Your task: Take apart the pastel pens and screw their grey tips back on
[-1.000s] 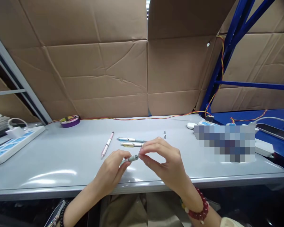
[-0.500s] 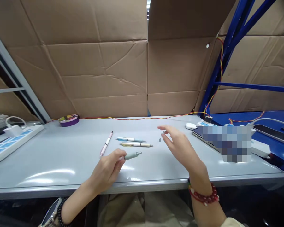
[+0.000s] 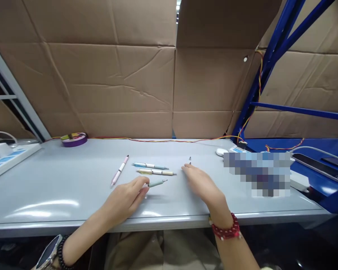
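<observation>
My left hand (image 3: 129, 197) is closed on a pale green pen (image 3: 157, 183), held just above the table with its metal tip pointing right. Palm down, my right hand (image 3: 201, 183) has its fingers stretched out low over the table, and its thumb is hidden. Right by its fingertips are two small grey cone-shaped pieces (image 3: 190, 158), the nearer one partly covered by the hand. Between the hands lie a cream-yellow pen (image 3: 157, 172) and a light blue pen (image 3: 150, 165), side by side. A pink and white pen (image 3: 119, 171) rests slantwise to their left.
The grey table (image 3: 95, 202) backs onto a cardboard wall (image 3: 118, 90). A purple tape roll (image 3: 74, 140) sits at the back left, near a white power strip (image 3: 14, 159). At the right are a small white case (image 3: 221, 152), a blurred-out item (image 3: 259, 172) and a phone (image 3: 321, 167).
My right hand has come down and nearer to me, its fingers lower over the small cone pieces. My left hand still holds the green pen. The whole view has shifted slightly.
</observation>
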Available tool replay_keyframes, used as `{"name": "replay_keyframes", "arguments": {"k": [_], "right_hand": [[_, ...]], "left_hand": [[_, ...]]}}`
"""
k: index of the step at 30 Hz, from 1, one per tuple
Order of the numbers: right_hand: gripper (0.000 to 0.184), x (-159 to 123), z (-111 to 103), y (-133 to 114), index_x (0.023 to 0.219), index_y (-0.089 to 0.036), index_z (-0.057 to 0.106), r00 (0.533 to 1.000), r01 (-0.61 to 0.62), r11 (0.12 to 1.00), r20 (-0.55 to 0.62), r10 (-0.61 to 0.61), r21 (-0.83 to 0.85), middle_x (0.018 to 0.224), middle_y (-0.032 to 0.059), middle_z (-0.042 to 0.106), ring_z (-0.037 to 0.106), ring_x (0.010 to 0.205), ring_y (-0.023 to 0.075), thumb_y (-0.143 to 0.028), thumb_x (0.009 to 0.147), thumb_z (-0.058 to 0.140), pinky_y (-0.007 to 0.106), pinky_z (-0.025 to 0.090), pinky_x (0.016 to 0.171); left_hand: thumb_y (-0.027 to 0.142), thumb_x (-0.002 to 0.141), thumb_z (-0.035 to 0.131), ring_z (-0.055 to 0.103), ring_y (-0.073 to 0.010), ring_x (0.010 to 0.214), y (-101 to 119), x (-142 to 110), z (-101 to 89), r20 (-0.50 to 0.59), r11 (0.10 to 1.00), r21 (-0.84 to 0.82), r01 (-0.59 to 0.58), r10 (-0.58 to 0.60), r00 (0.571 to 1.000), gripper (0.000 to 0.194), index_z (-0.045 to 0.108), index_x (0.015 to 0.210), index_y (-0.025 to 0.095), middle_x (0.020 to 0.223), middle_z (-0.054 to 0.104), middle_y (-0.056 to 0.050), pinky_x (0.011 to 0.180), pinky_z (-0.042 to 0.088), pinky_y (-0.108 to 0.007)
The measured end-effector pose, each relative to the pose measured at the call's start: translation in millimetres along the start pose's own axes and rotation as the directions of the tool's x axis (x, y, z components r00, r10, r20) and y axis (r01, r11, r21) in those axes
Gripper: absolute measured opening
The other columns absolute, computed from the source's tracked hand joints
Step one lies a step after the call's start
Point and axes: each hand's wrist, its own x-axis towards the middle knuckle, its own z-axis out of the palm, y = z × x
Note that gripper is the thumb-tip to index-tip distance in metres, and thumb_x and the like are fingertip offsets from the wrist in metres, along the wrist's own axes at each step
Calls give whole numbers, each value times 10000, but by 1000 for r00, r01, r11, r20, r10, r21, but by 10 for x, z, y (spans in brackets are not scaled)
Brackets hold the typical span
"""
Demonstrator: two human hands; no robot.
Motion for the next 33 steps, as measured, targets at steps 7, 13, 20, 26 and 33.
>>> {"name": "replay_keyframes", "arguments": {"k": [7, 13, 20, 26, 33], "right_hand": [[209, 9, -76, -9, 780, -168, 648, 999, -23, 972, -25, 29, 233, 813, 66, 665, 605, 789, 197, -54, 773, 472, 284, 428, 673], [168, -35, -179, -305, 899, -205, 623, 941, 216, 779, -339, -4, 588, 861, 15, 672, 612, 786, 154, -207, 891, 455, 263, 449, 699], [154, -68, -122, -437, 901, -209, 637, 949, 294, 648, -294, -112, 702, 886, 6, 688, 633, 821, 150, -167, 871, 491, 256, 477, 741], [122, -65, -133, -396, 895, -206, 618, 948, 284, 661, -309, -83, 694, 881, 2, 681, 631, 833, 144, -158, 863, 510, 247, 480, 749], [128, -72, -134, -435, 874, -209, 621, 950, 294, 671, -283, -130, 680, 849, -3, 684, 629, 785, 147, -155, 856, 506, 257, 475, 707]], "left_hand": [[309, 939, 262, 630, -199, 666, -7, 20, 32, 14, 996, 9, 92, -93, 996, 259, 483, 1011, 195, 870, 655, -33, 585, 440, -284], [298, 946, 239, 596, -175, 569, 21, 37, 12, -26, 987, 3, 160, -160, 987, 258, 475, 986, 200, 762, 633, -9, 523, 405, -258], [280, 934, 259, 582, -166, 536, 40, 19, 4, -51, 988, -34, 150, -151, 987, 238, 476, 971, 192, 728, 620, -6, 506, 397, -253], [272, 932, 265, 576, -162, 547, 38, 19, -2, -83, 990, -39, 136, -139, 987, 238, 485, 975, 190, 724, 617, -3, 528, 410, -255], [276, 939, 259, 560, -154, 552, 32, 13, -1, -69, 993, -58, 103, -107, 992, 243, 481, 974, 183, 762, 618, -17, 528, 411, -253]]}}
